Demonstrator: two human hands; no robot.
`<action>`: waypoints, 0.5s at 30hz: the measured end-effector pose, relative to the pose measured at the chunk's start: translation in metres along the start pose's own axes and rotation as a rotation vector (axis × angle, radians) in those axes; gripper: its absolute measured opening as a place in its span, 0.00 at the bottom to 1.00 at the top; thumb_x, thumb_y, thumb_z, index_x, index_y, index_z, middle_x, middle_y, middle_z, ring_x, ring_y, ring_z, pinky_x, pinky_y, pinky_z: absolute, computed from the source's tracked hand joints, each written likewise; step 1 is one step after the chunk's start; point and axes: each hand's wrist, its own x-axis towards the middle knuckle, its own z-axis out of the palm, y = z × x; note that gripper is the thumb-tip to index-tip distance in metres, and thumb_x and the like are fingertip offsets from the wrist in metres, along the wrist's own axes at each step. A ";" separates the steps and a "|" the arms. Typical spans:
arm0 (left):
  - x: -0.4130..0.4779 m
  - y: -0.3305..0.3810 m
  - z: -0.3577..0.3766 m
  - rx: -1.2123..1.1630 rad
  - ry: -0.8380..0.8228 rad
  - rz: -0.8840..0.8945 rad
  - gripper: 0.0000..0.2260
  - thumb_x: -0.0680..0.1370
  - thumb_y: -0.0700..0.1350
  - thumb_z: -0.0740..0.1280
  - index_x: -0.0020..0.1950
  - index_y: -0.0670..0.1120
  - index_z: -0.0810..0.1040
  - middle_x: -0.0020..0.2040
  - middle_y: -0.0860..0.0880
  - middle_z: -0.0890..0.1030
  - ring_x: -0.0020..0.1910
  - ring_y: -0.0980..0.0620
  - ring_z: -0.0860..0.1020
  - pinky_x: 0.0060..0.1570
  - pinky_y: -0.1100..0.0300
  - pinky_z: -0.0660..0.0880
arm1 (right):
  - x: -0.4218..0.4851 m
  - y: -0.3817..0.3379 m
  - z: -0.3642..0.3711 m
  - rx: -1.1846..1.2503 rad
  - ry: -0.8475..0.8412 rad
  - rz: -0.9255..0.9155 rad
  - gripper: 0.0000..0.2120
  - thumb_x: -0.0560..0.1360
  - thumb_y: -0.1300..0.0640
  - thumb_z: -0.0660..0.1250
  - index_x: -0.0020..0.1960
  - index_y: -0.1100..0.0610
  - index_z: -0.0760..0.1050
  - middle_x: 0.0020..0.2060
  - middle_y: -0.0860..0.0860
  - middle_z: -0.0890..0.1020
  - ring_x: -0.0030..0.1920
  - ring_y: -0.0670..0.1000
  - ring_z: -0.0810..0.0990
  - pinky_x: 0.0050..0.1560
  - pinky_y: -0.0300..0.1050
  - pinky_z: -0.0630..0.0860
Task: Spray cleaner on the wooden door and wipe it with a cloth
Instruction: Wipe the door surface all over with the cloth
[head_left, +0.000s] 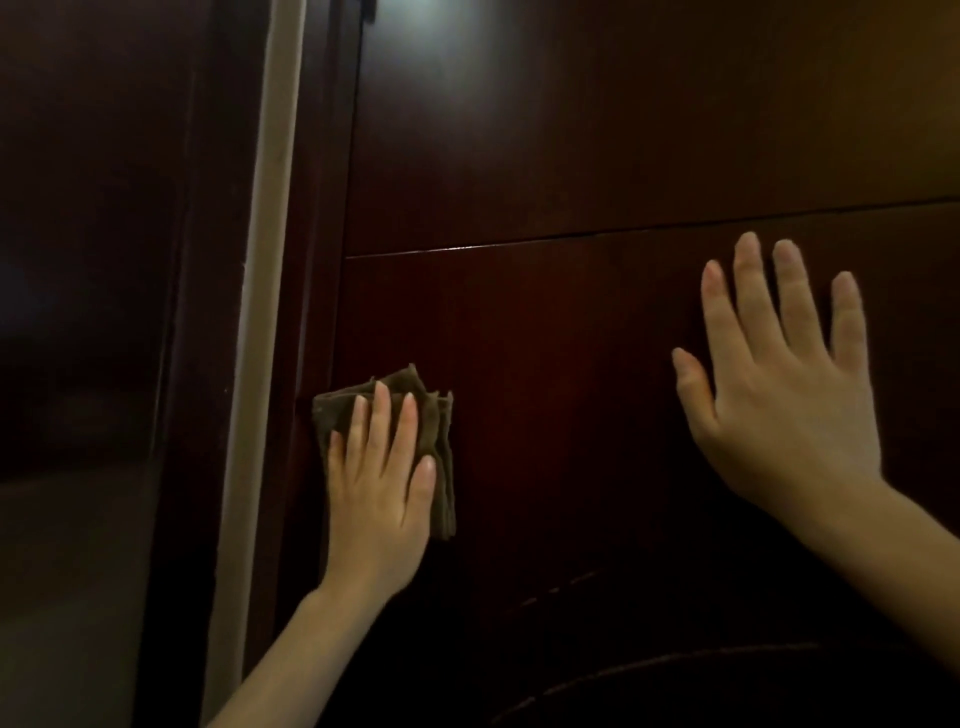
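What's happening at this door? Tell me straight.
A person is wiping the dark wooden door. The left hand presses a folded brown cloth flat against the panel near the door's left edge, below a horizontal groove. The right hand rests flat on the door further right, fingers spread. No spray bottle is in view.

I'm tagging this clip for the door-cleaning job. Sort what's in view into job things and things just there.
Belongs to the job: wooden door; brown cloth, pressed on the door under the left hand; right hand, spread flat on the door.
Just there: pale strip left of the door; dark panel beyond it. No spray bottle in view.
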 end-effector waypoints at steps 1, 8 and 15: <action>-0.003 -0.004 0.001 0.013 -0.005 0.021 0.24 0.79 0.60 0.38 0.74 0.56 0.41 0.75 0.57 0.38 0.74 0.57 0.37 0.71 0.60 0.32 | 0.000 0.000 0.000 -0.001 0.004 0.001 0.30 0.78 0.45 0.48 0.74 0.62 0.56 0.74 0.60 0.56 0.74 0.58 0.50 0.71 0.55 0.41; 0.023 -0.031 -0.016 0.053 -0.017 0.027 0.25 0.78 0.58 0.39 0.74 0.54 0.40 0.75 0.57 0.38 0.73 0.61 0.35 0.69 0.64 0.30 | 0.000 -0.001 0.002 -0.011 0.026 -0.015 0.30 0.78 0.45 0.48 0.74 0.62 0.55 0.74 0.61 0.56 0.74 0.59 0.50 0.71 0.58 0.43; -0.040 -0.037 0.002 0.009 -0.140 0.072 0.23 0.80 0.60 0.37 0.74 0.61 0.34 0.75 0.59 0.35 0.75 0.56 0.37 0.70 0.62 0.32 | 0.001 -0.001 0.002 0.003 0.030 -0.017 0.30 0.78 0.45 0.48 0.74 0.62 0.54 0.74 0.61 0.55 0.75 0.59 0.49 0.71 0.53 0.37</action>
